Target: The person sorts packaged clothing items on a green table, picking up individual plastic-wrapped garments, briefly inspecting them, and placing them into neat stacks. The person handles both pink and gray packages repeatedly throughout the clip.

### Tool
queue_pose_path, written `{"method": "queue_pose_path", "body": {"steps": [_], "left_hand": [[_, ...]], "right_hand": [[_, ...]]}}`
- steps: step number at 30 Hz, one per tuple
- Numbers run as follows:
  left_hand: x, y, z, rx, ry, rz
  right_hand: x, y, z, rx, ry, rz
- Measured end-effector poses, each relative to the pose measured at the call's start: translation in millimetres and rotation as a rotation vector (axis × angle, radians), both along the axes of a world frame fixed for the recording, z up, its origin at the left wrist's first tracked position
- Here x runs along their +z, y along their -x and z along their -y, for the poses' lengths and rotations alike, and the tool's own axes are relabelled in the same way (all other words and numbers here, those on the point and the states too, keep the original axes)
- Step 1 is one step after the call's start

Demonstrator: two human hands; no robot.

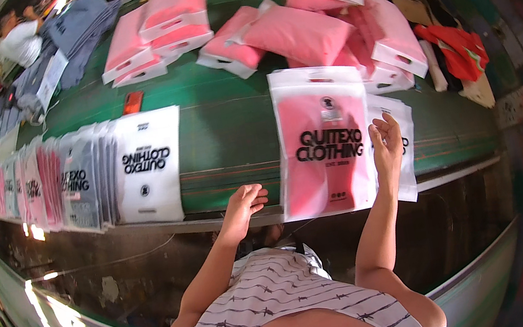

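A clear-fronted plastic garment bag [308,197] with a pink folded garment inside lies flat at the table's front edge. Its top has a cut-out handle, and black lettering runs across its front. My right hand [389,147] is at the bag's right edge, fingers loosely bent and apart, with nothing visible in them; whether it touches the bag I cannot tell. Partly beneath that bag, a whitish garment bag [410,184] shows on its right side. My left hand [246,208] hovers at the table edge left of the pink bag, empty, fingers loosely stretched.
A long overlapping row of packed bags [157,204] covers the left front of the green table [227,162]. Pink packed bags [302,32] are heaped at the back. Grey-blue garments [80,31] lie far left, a red cloth [459,50] far right. A red phone-like object [133,102] rests behind the row.
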State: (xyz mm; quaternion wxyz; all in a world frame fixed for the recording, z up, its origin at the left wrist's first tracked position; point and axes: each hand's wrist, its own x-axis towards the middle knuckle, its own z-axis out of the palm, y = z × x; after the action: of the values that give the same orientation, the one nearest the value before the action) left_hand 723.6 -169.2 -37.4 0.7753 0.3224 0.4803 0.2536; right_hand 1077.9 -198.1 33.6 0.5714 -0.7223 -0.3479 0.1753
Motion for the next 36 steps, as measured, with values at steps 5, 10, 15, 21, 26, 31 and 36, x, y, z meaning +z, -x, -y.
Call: {"method": "queue_pose_path", "body": {"steps": [5,10,15,21,26,31,36], "left_hand": [[25.8,64.0,7.3,0.077,-0.082,-0.055],[42.4,155.2,8.3,0.161,-0.198,-0.047],[53.9,279.1,11.1,0.257,-0.249,-0.015],[58.9,433.2,24.9,0.486,-0.294,-0.076],[64.1,529.1,32.4,0.670,-0.318,-0.080],[56.1,584.2,28.1,0.773,-0.283,-0.110],[56.3,625.5,3.5,0.778,-0.320,-0.102]], "right_hand": [[28.2,113.8,-29.4,0.300,-0.113,-0.038],[14.0,241.1,-53.8,0.603,-0.032,-0.044],[-24.6,380.1,-63.0,0.851,0.025,-0.193],[-21.8,543.1,-70.8,1.042,0.143,-0.265],[-18.7,636.7,-85.3,1.151,0.151,-0.210],[-25.0,695.1,-108.7,1.197,0.119,-0.208],[-20.0,740.8,-143.8,1.181,0.118,-0.293]]}}
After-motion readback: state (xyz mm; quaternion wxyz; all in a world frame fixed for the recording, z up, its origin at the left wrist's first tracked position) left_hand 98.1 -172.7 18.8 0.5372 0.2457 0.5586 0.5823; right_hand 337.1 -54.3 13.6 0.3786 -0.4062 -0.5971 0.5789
